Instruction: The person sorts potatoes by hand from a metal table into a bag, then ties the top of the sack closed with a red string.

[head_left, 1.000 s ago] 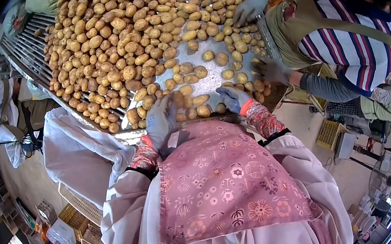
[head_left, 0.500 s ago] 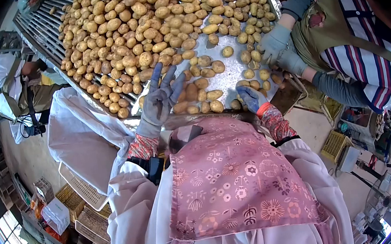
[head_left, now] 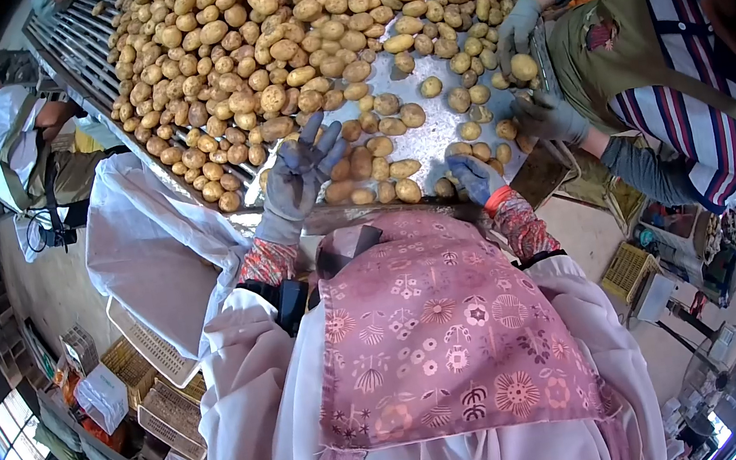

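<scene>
Fingers (head_left: pixel 329 136) of the left hand (head_left: pixel 289 187) are spread and loosely curled, those of the right hand (head_left: pixel 476 179) sit close together, their grip impossible to tell, and potatoes (head_left: pixel 283 50) lie between both hands and heap up beyond the left fingertips.

Potato pile (head_left: pixel 239 50) cut off at top edge. Right-side co-worker (head_left: pixel 612 54): head lost in dark rim. Lower-right clutter (head_left: pixel 721 364) too small.
</scene>
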Demonstrator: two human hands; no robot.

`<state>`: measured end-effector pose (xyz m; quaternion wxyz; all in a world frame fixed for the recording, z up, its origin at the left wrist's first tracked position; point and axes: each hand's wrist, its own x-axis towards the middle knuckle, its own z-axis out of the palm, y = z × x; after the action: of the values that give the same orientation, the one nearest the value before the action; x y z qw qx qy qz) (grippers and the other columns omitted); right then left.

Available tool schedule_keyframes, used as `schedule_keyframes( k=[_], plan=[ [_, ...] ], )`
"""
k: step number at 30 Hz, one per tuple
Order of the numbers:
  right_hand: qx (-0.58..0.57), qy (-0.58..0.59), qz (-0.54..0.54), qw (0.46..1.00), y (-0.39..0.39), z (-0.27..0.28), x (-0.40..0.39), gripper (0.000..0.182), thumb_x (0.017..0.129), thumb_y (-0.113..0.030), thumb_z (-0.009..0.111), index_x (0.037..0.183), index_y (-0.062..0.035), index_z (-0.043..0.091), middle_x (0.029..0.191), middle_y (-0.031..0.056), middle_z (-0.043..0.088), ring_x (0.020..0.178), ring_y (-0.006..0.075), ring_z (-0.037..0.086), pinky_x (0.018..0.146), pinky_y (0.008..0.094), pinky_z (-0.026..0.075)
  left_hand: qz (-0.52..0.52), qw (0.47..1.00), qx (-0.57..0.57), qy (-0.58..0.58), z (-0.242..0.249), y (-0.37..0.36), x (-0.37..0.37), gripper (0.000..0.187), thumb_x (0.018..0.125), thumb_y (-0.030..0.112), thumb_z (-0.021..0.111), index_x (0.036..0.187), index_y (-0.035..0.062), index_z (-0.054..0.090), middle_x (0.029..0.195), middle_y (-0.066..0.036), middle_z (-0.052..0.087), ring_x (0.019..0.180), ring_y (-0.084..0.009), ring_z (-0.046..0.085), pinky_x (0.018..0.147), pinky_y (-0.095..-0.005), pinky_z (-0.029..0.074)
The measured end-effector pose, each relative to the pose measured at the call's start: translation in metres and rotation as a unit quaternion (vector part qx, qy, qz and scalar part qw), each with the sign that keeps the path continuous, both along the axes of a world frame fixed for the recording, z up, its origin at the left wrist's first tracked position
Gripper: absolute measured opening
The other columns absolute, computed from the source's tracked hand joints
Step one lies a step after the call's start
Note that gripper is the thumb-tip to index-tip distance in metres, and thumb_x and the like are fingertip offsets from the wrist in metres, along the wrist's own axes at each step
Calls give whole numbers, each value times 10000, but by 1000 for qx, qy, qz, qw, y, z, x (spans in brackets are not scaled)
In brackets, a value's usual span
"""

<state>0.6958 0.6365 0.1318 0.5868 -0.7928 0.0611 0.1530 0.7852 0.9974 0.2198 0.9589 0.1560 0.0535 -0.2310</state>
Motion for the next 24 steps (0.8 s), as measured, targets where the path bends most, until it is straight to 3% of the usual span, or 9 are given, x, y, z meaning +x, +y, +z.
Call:
schedule_keyframes(
  k=[5, 8, 10, 13, 16, 24],
  plan=[
    [-33, -5, 13, 999, 2, 4, 1, 249, 960, -40, 531, 1194, -5, 609, 1122, 70, 659, 1032, 164, 624, 932, 273, 481, 1, 1000, 3, 16, 1, -3, -1, 418, 1034, 246, 423, 692, 64, 579, 1507, -109, 398, 1414, -356, 330, 1177, -490, 315],
    [-68, -18, 23, 997, 2, 3, 1, 251, 954, -95, 555, 1178, -10, 627, 1112, 95, 676, 1035, 190, 635, 934, 296, 488, -12, 999, -36, 9, -5, -2, 0, 324, 1001, 148, 442, 727, 53, 585, 1519, -105, 383, 1416, -372, 322, 1175, -504, 315],
    [-66, -32, 16, 997, 1, -1, -1, 256, 947, -126, 566, 1167, -17, 639, 1102, 114, 685, 1037, 209, 642, 936, 310, 489, -21, 997, -60, -49, -6, -2, 1, 231, 920, 7, 449, 741, 46, 590, 1528, -110, 368, 1413, -395, 321, 1168, -524, 324],
    [-66, -30, 12, 997, 1, -3, -3, 255, 947, -118, 561, 1167, -14, 637, 1092, 115, 684, 1029, 211, 643, 928, 312, 490, -11, 999, -39, -19, 1, -3, 0, 227, 839, -81, 433, 725, 45, 584, 1531, -118, 362, 1408, -413, 323, 1159, -540, 335],
    [-73, -1, 29, 997, 0, -1, -2, 303, 999, -153, 532, 1249, 4, 601, 1172, 76, 656, 1085, 139, 599, 966, 261, 457, -12, 999, -35, -17, -1, -2, 1, 231, 841, -86, 436, 736, 47, 593, 1532, -124, 357, 1405, -410, 330, 1155, -538, 344],
    [-54, -14, 21, 998, 2, 1, -4, 297, 998, -146, 532, 1243, 6, 602, 1156, 70, 655, 1079, 143, 598, 966, 258, 454, -3, 999, -36, 28, 9, -7, -2, 231, 852, -54, 434, 765, 57, 616, 1544, -117, 340, 1413, -392, 325, 1164, -529, 325]
  ],
)
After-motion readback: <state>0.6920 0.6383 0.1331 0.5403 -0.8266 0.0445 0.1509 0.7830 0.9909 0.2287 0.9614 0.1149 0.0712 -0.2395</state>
